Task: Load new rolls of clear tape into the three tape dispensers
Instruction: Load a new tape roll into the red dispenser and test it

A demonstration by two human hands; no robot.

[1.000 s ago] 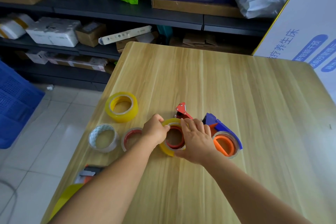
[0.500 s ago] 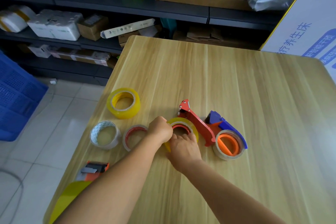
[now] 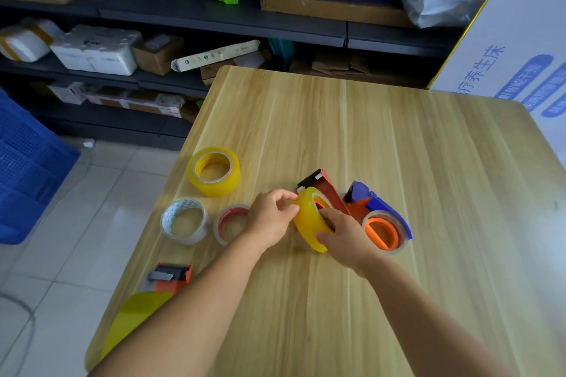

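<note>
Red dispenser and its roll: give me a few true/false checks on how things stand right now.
1. Both hands are on the yellow tape roll at the red dispenser. True.
2. The blue dispenser has no roll in it. False: a clear roll sits around its orange hub.
3. Three loose rolls lie left of the left hand. True.
4. The right hand rests flat on the table. False: it grips the roll.

Both forearms are reaching forward; the left hand [image 3: 271,217] is pinching, the right hand [image 3: 343,234] is gripping.
</note>
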